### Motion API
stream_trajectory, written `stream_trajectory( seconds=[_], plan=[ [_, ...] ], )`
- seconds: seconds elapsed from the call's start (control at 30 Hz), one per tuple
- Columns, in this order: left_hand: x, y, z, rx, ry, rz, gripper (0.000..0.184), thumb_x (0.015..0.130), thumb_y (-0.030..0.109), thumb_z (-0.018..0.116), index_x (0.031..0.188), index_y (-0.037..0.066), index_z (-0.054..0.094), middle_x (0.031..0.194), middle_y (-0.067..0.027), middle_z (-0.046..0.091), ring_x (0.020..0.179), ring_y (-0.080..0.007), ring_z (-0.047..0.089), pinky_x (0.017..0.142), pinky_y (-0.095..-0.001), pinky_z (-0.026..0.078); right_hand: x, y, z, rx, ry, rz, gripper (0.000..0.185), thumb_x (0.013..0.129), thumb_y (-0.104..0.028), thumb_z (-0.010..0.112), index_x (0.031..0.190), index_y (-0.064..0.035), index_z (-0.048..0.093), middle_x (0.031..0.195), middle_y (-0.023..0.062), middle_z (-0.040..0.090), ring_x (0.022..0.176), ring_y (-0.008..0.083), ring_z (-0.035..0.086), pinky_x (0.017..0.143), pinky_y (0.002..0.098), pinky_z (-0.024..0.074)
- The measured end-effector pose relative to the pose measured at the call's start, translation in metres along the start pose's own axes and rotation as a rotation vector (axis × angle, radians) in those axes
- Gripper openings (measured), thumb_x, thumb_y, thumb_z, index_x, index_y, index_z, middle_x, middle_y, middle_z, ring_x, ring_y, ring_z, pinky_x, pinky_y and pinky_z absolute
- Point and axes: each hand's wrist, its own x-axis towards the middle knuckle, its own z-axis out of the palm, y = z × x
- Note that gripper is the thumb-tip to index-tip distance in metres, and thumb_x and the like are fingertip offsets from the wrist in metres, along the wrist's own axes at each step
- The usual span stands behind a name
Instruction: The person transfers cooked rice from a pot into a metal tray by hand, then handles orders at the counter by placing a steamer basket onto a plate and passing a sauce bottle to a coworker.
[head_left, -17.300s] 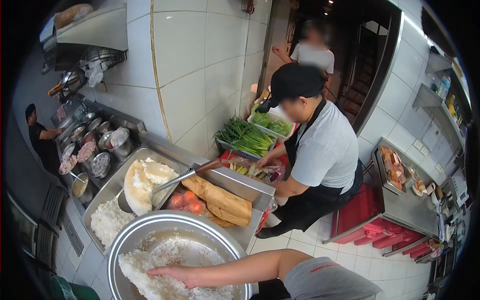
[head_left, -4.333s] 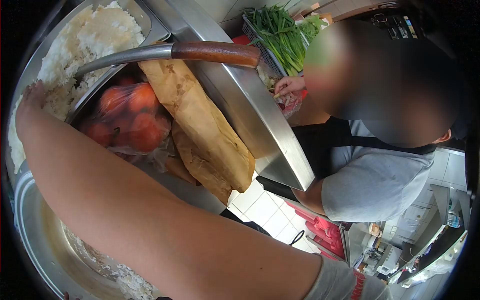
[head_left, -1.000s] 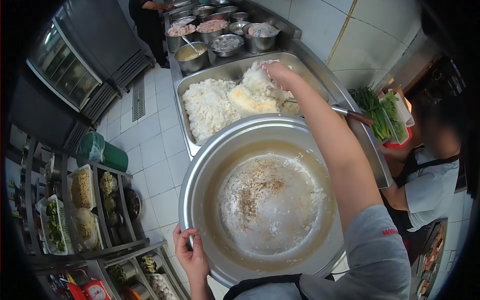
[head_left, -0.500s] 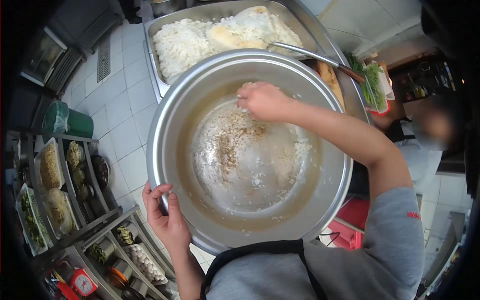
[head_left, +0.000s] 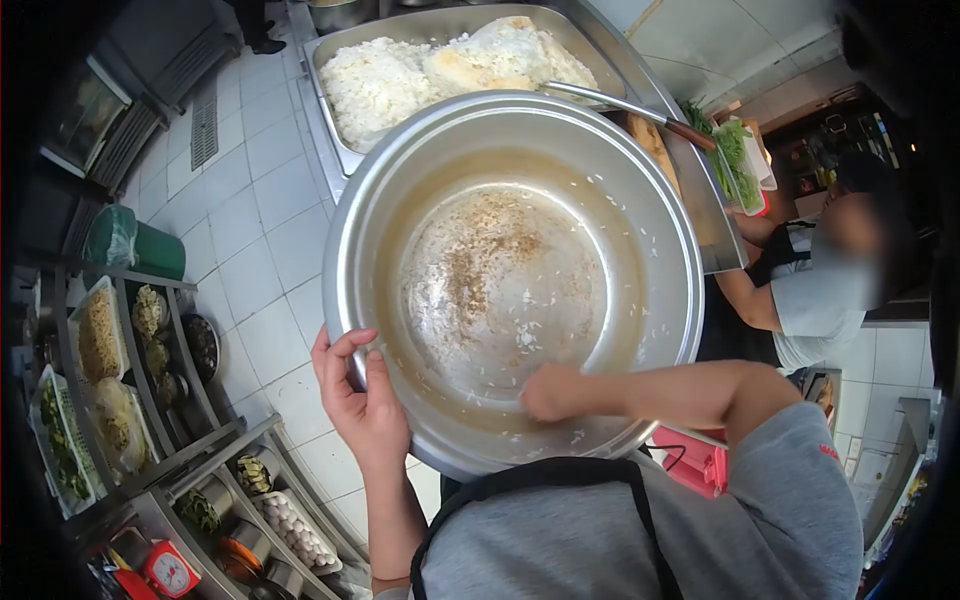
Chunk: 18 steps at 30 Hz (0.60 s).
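Note:
A large metal pot (head_left: 470,350) is tilted toward me, its floor browned in the middle, with loose rice grains (head_left: 525,335) on the floor and wall. My left hand (head_left: 365,405) grips the rim at the lower left, fingers on the outside and thumb near the inner edge. Inside the pot, my right hand (head_left: 553,393) is curled low against the near side of the floor, slightly blurred. Whatever its fingers hold is hidden. Behind the pot stands a metal tray (head_left: 325,85) with a heap of cooked rice (head_left: 385,90).
A long-handled utensil (head_left: 640,112) rests across the tray's right side. Another person (head_left: 815,300) works at the right near a container of greens (head_left: 738,160). A shelf with eggs (head_left: 297,530) and a red scale (head_left: 170,567) is at the lower left; a green bin (head_left: 150,248) stands beyond.
My right hand has swept from the far side of the pot floor to the near side. The pot and my left hand have shifted slightly right. The other person has turned and leaned in.

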Motion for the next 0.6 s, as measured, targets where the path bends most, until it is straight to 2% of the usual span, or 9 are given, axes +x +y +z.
stream_trajectory(
  seconds=[0.07, 0.17, 0.27, 0.33, 0.4, 0.53, 0.57, 0.6],
  plan=[
    [0.001, -0.001, -0.002, 0.011, -0.013, 0.005, 0.019, 0.081, -0.007, 0.048, 0.095, 0.002, 0.057, 0.121, -0.0158, 0.04, 0.114, -0.0243, 0.043, 0.096, -0.0323, 0.032, -0.004, -0.032, -0.016, -0.022, -0.023, -0.263, 0.032, 0.08, -0.022, 0.043, 0.077, 0.0016, 0.065, 0.083, 0.0235, 0.063, 0.08, 0.0363, 0.063, 0.07, 0.0449, 0.0503],
    [0.003, 0.002, -0.003, 0.031, -0.017, 0.008, 0.02, 0.079, -0.008, 0.048, 0.094, 0.001, 0.057, 0.12, -0.0162, 0.04, 0.111, -0.025, 0.045, 0.095, -0.0322, 0.033, 0.008, -0.055, -0.044, 0.335, -0.19, -0.123, 0.036, 0.086, -0.029, 0.039, 0.084, -0.0004, 0.062, 0.072, 0.0203, 0.061, 0.066, 0.0327, 0.063, 0.058, 0.0445, 0.0507],
    [0.002, 0.004, -0.002, 0.039, -0.013, 0.0, 0.019, 0.078, -0.008, 0.048, 0.093, 0.001, 0.057, 0.12, -0.0163, 0.04, 0.111, -0.025, 0.046, 0.095, -0.032, 0.033, 0.031, -0.028, -0.048, 0.955, -0.529, -0.168, 0.036, 0.09, -0.035, 0.038, 0.096, -0.0059, 0.059, 0.063, 0.0112, 0.056, 0.051, 0.0242, 0.057, 0.046, 0.0388, 0.0484],
    [0.003, 0.005, -0.002, 0.06, -0.013, 0.001, 0.019, 0.078, -0.008, 0.048, 0.093, 0.001, 0.057, 0.12, -0.0164, 0.04, 0.111, -0.0253, 0.046, 0.095, -0.0321, 0.033, 0.03, -0.009, -0.076, 1.156, -0.564, -0.228, 0.033, 0.09, -0.035, 0.038, 0.101, -0.0089, 0.056, 0.066, 0.0079, 0.055, 0.049, 0.0198, 0.055, 0.044, 0.0339, 0.0469],
    [0.002, 0.005, -0.002, 0.062, -0.021, -0.013, 0.019, 0.078, -0.007, 0.048, 0.092, 0.001, 0.057, 0.119, -0.0164, 0.04, 0.112, -0.0255, 0.045, 0.095, -0.032, 0.032, 0.037, 0.024, -0.11, 1.269, -0.651, -0.305, 0.032, 0.09, -0.033, 0.04, 0.109, -0.0108, 0.053, 0.078, 0.009, 0.059, 0.058, 0.0183, 0.058, 0.044, 0.031, 0.0469],
    [0.002, 0.003, -0.002, 0.059, -0.031, -0.037, 0.021, 0.078, -0.009, 0.046, 0.093, 0.003, 0.053, 0.124, -0.0128, 0.039, 0.116, -0.0219, 0.041, 0.099, -0.0312, 0.025, -0.004, 0.079, -0.229, 1.353, -0.096, -0.42, 0.034, 0.089, -0.035, 0.049, 0.113, -0.0112, 0.052, 0.094, 0.011, 0.06, 0.071, 0.0198, 0.062, 0.052, 0.0337, 0.0516],
    [0.002, 0.004, 0.0, 0.056, -0.017, -0.034, 0.02, 0.078, -0.009, 0.046, 0.093, 0.003, 0.054, 0.123, -0.0138, 0.039, 0.115, -0.0228, 0.042, 0.098, -0.0316, 0.027, 0.005, 0.106, -0.257, 1.363, -0.013, -0.571, 0.034, 0.09, -0.035, 0.048, 0.113, -0.0098, 0.052, 0.092, 0.0108, 0.061, 0.07, 0.0202, 0.062, 0.053, 0.0341, 0.0525],
    [0.002, 0.005, 0.002, 0.053, -0.002, -0.035, 0.019, 0.078, -0.008, 0.047, 0.092, 0.002, 0.054, 0.123, -0.0147, 0.038, 0.114, -0.0238, 0.042, 0.097, -0.0321, 0.028, -0.008, 0.117, -0.293, 1.372, 0.11, -0.512, 0.033, 0.091, -0.034, 0.046, 0.111, -0.0075, 0.052, 0.091, 0.0102, 0.061, 0.07, 0.0197, 0.062, 0.055, 0.0332, 0.0529]
  ],
)
